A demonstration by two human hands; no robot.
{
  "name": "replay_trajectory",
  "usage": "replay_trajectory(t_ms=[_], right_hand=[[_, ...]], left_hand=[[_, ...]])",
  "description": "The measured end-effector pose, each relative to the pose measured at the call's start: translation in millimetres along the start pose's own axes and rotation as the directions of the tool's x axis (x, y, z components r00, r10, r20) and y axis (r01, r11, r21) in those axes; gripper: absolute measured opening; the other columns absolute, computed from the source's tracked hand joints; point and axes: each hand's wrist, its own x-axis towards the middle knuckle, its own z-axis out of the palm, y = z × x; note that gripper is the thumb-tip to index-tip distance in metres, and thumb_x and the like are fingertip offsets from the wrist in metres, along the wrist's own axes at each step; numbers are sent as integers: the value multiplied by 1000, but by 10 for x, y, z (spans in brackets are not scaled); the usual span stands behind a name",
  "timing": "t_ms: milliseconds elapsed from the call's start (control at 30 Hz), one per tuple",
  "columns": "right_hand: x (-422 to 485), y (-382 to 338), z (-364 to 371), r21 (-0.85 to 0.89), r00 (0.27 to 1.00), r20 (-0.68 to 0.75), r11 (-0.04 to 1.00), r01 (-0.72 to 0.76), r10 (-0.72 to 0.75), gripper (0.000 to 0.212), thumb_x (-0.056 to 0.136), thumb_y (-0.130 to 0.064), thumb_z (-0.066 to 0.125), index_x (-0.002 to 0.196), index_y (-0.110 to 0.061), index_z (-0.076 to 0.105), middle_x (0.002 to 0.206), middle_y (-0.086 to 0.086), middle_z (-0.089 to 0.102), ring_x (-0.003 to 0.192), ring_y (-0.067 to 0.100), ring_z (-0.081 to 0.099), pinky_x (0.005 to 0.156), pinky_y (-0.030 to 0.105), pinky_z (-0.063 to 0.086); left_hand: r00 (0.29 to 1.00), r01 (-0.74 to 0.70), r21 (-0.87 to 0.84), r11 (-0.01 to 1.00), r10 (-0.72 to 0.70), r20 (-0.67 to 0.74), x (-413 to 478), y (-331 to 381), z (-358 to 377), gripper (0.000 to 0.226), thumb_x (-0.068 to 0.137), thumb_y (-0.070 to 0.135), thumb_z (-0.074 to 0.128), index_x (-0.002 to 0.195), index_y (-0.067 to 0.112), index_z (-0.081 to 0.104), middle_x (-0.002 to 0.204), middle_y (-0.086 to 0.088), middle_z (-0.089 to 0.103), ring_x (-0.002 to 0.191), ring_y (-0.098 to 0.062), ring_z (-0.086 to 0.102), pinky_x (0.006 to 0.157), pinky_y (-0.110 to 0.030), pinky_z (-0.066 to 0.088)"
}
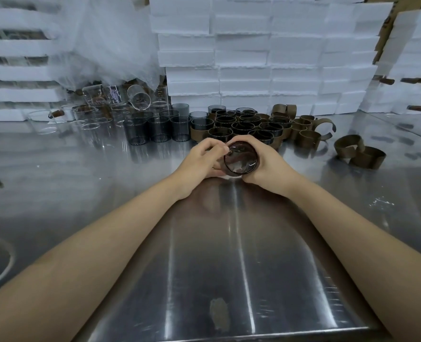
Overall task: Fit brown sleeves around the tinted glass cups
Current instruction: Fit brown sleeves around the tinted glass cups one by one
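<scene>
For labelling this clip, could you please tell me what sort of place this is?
Probably a packing or assembly workshop: stacked white foam boxes behind a steel worktable, with rows of tinted glass cups and loose brown sleeves.

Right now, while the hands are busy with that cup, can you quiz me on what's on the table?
1. True or false: the left hand and the right hand hold the same cup.
2. Where do the two loose brown sleeves far out to the right lie? A) on the metal table B) in a basket C) on the floor
3. Fill in: the bare tinted cups stand on the ___ side of the sleeved cups.
Key: 1 true; 2 A; 3 left.
</scene>
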Motion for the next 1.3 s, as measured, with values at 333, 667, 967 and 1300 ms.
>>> replay_trajectory(t_ms=[333,667,967,1300], right_hand=[[38,7,56,-188,979,8,962,199,-202,47,79,1,73,123,-7,57,118,3,59,111,14,56,97,27,45],[88,56,62,-319,991,105,941,110,-80,63,75,9,64,128,-22,59,121,-4,47,112,8,46,91,5,33],[52,44,42,-120,1000,-19,993,-7,5,67,68,7,73,128,-18,56,124,2,55,113,8,52,94,5,36],[33,97,-6,314,979,-48,933,-175,200,74,60,26,58,116,-23,60,99,-4,67,87,7,64,64,21,52]], left_hand=[[999,31,-48,998,-33,-25,25,-12,24,22,94,28,63,96,12,49,90,-4,66,73,-8,69,68,-24,55],[998,-30,391,920,46,-32,0,-57,116,53,77,40,80,104,24,38,101,7,55,91,-3,59,73,-18,49],[980,-194,374,907,192,43,-15,-88,92,63,63,43,84,115,35,48,117,13,60,110,-1,59,97,-27,49],[979,-205,224,953,202,38,-28,-98,87,58,78,29,80,129,33,53,120,16,65,105,-6,68,89,-21,52]])
